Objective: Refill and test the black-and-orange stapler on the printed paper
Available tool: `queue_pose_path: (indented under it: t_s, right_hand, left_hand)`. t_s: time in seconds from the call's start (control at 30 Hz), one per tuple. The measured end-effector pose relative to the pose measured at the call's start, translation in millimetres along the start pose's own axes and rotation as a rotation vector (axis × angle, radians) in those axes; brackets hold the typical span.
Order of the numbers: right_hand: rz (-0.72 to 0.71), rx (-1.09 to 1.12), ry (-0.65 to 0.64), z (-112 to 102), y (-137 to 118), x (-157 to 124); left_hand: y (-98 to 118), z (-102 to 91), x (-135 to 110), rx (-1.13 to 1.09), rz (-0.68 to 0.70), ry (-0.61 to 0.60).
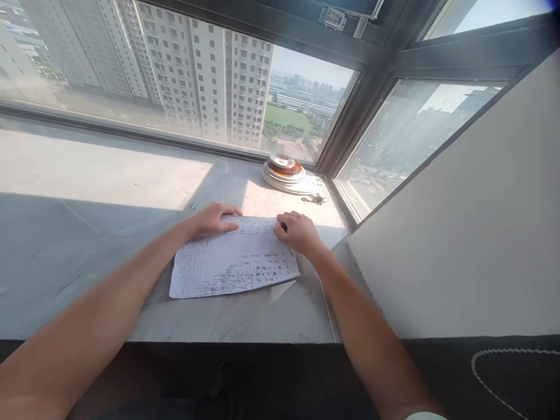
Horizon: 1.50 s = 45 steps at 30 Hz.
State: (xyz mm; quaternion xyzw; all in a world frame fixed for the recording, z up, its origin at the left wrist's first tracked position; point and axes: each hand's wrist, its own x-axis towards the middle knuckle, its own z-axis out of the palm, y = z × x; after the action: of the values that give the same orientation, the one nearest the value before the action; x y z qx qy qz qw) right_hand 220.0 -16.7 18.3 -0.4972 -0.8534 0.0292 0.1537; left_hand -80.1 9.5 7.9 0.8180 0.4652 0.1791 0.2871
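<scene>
The paper [236, 248] lies on the windowsill [122, 274], closer to the sill's near edge than to the window [205, 76], and it is partly filled: close lines of writing run down its left side, denser rows and small figures crowd the near right part, and rows of short dashes cross the far part between the hands. A pale band through the middle shows little or no marking, so by the look of it the page is well along but not full; what the hands cover cannot be told. The left hand [213, 219] is spread over the paper's far left corner, thumb laid on the page and fingers extended, clenching nothing. The right hand [300, 232] is curled at the far right part, its fingers grasping a dark pen [283, 226] of which only a bit shows; the tip is hidden. The paper's near right corner curls slightly. To the right, the wall [464, 233] slants close to the right forearm and limits that side, while the sill stretches far to the left. Beyond the right hand, a stack of round pieces [284, 173] and a small tangle [314, 200] sit toward the sill's far right corner, apart from the paper.
</scene>
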Motion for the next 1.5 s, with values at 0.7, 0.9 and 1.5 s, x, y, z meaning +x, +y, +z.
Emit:
queue_pose_path:
  t_s: [0.7, 0.9, 1.5]
  right_hand:
    - [0.246, 0.068, 0.124, 0, 34, 2]
    - [0.285, 0.059, 0.114, 1, 39, 3]
    - [0.299, 0.060, 0.118, 0, 37, 3]
  left_hand:
    - [-6, 4.8, 5, 0.052, -0.066, 0.044]
    - [2, 3.0, 0, 0.050, -0.003, 0.020]
    - [-3, 9.7, 8, 0.017, -0.022, 0.144]
